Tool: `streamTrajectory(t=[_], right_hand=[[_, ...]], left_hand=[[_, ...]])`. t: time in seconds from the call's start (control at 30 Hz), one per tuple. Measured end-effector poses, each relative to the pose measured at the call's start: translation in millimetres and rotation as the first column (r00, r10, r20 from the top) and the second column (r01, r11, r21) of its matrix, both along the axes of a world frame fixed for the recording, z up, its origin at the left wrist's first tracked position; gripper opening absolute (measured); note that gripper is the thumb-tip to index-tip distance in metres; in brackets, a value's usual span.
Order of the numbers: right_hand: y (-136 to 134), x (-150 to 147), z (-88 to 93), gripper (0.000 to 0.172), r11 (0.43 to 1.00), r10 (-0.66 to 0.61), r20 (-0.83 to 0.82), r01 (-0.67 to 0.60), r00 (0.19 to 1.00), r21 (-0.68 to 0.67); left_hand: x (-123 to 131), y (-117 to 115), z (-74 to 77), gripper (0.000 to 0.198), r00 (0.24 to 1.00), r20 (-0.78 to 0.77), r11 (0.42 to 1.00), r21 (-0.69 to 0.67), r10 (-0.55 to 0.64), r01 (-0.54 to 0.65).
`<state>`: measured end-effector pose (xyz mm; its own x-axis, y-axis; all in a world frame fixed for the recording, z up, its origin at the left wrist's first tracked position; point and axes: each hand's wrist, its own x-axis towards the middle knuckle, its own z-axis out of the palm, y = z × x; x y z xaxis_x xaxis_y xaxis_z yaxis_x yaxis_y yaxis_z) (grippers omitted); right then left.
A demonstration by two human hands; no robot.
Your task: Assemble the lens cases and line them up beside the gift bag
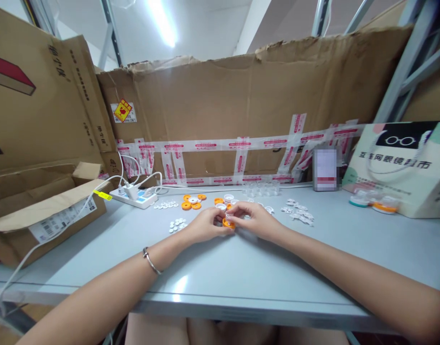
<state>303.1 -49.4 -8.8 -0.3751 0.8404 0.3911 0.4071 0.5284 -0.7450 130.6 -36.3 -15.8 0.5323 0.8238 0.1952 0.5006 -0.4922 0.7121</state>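
Near the middle of the table, my left hand (208,224) is closed around the edge of a round orange plastic part (227,224). My right hand (255,219) meets it from the other side, thumb and finger pinched at a small white piece (227,216) over the orange part. Fingers cover much of both pieces. Just behind the hands are white round parts (228,197) and another orange ring (218,201). Left of these lie several orange rings (186,205) around a white one. Small white discs (177,225) are grouped beside my left wrist.
White shaped pieces (298,212) lie to the right, with clear plastic cups (261,189) behind. A power strip (138,197) and an open carton (49,218) stand left. A phone-like screen (325,167), a paper bag (403,167) and lidded cases (384,205) are right. Cardboard (220,105) walls the back.
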Motion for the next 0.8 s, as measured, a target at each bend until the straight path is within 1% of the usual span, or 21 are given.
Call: streamTrajectory(t=[0.07,0.1,0.17,0.2,0.23,0.27,0.3,0.37,0.47,0.53,0.67,0.8], right_hand=[[5,7,5.2,0.024,1.000,-0.023,-0.078,0.021,0.997,-0.019],[10,13,7.5,0.027,0.998,-0.065,-0.121,0.064,0.990,-0.007],[25,28,10.1,0.030,0.974,-0.203,-0.167,0.217,0.965,0.071],[35,37,10.0,0.030,0.946,-0.283,-0.130,0.299,0.950,0.126],[46,46,8.9,0.030,0.915,-0.362,-0.019,0.359,0.932,0.185],[58,54,7.0,0.028,0.885,-0.431,0.120,0.393,0.894,0.252],[69,62,4.4,0.024,0.869,-0.465,0.168,0.413,0.869,0.273],[90,73,-1.7,0.019,0.851,-0.500,0.229,0.423,0.835,0.313],[112,80,-10.5,0.027,0.829,-0.533,0.285,0.425,0.797,0.364],[119,80,-15.1,0.028,0.819,-0.548,0.308,0.424,0.777,0.388],[119,76,-21.0,0.021,0.821,-0.536,0.337,0.386,0.774,0.420],[109,70,-23.1,0.017,0.838,-0.491,0.326,0.337,0.808,0.429]], left_hand=[[-1,1,0.5,0.028,0.993,0.116,0.996,-0.091,-0.010,0.021],[-1,1,0.6,0.027,0.984,0.177,0.991,-0.133,-0.010,0.033],[-2,3,0.1,0.025,0.964,0.267,0.979,-0.197,0.006,0.049],[-2,5,-0.3,0.026,0.956,0.293,0.974,-0.220,0.019,0.048],[-2,5,-0.8,0.027,0.952,0.304,0.970,-0.240,0.037,0.039],[-2,6,-1.1,0.028,0.950,0.306,0.967,-0.253,0.054,0.027],[-2,7,-1.2,0.029,0.951,0.302,0.966,-0.258,0.068,0.013],[-2,7,-0.9,0.032,0.954,0.289,0.967,-0.257,0.084,-0.007],[-3,6,1.0,0.033,0.952,0.288,0.965,-0.262,0.102,-0.024],[-3,5,2.8,0.033,0.947,0.294,0.961,-0.274,0.128,-0.045],[-4,4,5.8,0.034,0.941,0.303,0.956,-0.285,0.153,-0.063],[-4,3,7.8,0.034,0.942,0.306,0.962,-0.269,0.136,-0.052]])
